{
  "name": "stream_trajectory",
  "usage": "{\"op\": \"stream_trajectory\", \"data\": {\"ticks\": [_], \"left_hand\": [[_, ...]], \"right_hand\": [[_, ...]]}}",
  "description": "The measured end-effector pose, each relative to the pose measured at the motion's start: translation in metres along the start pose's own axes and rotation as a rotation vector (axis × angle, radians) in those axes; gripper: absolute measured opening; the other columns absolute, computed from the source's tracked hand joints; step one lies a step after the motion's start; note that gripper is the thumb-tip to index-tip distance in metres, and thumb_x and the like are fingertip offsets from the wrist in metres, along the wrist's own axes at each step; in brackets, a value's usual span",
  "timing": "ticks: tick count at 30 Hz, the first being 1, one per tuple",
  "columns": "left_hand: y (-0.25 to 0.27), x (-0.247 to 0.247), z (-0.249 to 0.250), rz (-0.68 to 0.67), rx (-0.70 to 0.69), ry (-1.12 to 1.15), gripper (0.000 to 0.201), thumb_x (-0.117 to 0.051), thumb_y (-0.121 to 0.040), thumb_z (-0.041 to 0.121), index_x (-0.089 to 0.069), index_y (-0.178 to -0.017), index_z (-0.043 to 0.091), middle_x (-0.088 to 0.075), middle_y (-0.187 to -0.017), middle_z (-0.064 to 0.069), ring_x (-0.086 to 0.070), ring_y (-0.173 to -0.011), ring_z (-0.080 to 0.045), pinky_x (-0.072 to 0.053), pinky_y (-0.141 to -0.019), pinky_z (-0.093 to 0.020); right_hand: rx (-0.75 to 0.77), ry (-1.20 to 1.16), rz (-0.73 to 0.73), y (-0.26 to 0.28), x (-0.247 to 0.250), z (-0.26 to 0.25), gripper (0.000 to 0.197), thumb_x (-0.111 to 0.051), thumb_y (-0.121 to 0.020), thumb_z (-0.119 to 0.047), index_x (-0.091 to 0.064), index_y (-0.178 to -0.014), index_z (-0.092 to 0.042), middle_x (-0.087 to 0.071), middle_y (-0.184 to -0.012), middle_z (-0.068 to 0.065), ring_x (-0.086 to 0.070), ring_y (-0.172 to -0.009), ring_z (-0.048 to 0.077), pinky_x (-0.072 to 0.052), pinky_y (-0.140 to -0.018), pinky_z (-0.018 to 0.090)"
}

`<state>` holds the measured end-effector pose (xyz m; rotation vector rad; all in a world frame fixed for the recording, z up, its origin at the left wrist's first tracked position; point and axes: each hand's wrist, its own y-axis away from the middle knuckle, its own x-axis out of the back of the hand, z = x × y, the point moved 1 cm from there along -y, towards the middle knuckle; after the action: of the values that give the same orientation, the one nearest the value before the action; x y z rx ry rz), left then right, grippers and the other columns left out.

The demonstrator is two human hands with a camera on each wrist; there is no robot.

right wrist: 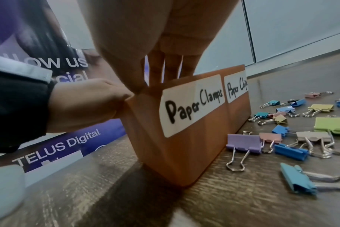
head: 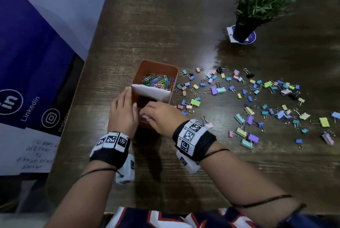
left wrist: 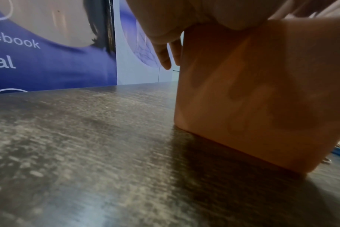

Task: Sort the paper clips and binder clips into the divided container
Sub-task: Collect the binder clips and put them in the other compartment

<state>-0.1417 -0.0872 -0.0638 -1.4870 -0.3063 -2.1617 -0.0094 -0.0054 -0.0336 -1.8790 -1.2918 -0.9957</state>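
Resting flat against the left wall of the container [head: 166, 68], the left hand [head: 122, 110] shows straight, relaxed fingers, the thumb lying over the near rim. The container, an orange-brown box, stands near the tabletop's [head: 165, 16] left edge, about midway along it; a white paper divider [head: 152, 91] splits it into a far and a near compartment. The far compartment holds a heap of coloured paper clips [head: 158, 80]; what the near one holds cannot be told. The right hand [head: 161, 115] hangs over the near compartment, fingers curled downward at the rim; whether they pinch anything cannot be told. White labels [right wrist: 192, 104] reading "Paper Clamps" and "Paper Clip" cover the box's right wall. Pastel and black binder clips [head: 248, 99] lie scattered from just beside that wall to the tabletop's right edge. A potted plant [head: 257, 6] stands toward the far right corner.
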Motion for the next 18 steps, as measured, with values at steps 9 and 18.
{"op": "stream_trajectory", "data": {"ticks": [9,18], "left_hand": [[-0.003,0.000,-0.004,-0.018,0.010,0.017,0.058,-0.027,-0.097,0.029,-0.027,-0.150,0.008,-0.034,-0.152,-0.014,-0.035,-0.133,-0.035,-0.025,-0.112,-0.042],[-0.001,0.015,0.020,0.089,0.001,0.027,0.052,-0.043,-0.095,0.028,-0.039,-0.143,0.009,-0.036,-0.149,-0.011,-0.032,-0.133,-0.033,-0.029,-0.110,-0.049]], "right_hand": [[-0.172,0.251,-0.366,-0.021,0.007,-0.006,0.025,-0.043,-0.098,-0.019,-0.059,-0.117,-0.016,-0.059,-0.115,0.006,-0.055,-0.109,0.027,-0.047,-0.081,0.038],[-0.080,0.023,0.252,0.037,0.025,0.027,0.025,-0.043,-0.083,-0.013,-0.062,-0.099,-0.011,-0.060,-0.097,0.003,-0.052,-0.092,0.023,-0.046,-0.074,0.033]]}}
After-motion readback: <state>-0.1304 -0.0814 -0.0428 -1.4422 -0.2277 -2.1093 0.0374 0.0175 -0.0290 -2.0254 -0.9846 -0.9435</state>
